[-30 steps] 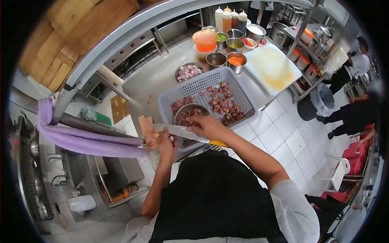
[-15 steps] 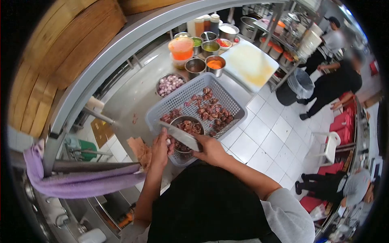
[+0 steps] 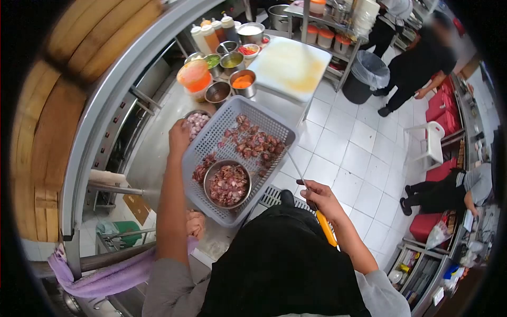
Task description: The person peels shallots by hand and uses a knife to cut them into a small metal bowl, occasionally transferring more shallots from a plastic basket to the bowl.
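Note:
My left hand reaches to a metal bowl of peeled shallots, fingers curled at its left rim. What they hold, if anything, is hidden. My right hand is wrapped round a knife with a yellow handle, its blade pointing up and away beside the basket's right side. Between my arms lies a grey perforated plastic basket. Inside it are unpeeled reddish shallots and a round metal bowl full of reddish skins and pieces.
Metal pots, one with orange contents, an orange-filled tub and squeeze bottles stand behind the basket. A white cutting board lies at the back right. A bin, a white stool and other people are to the right.
My left hand has moved from the knife blade to the bowl of peeled shallots. My right hand has moved right and lowered the knife to the basket's side. The view has shifted.

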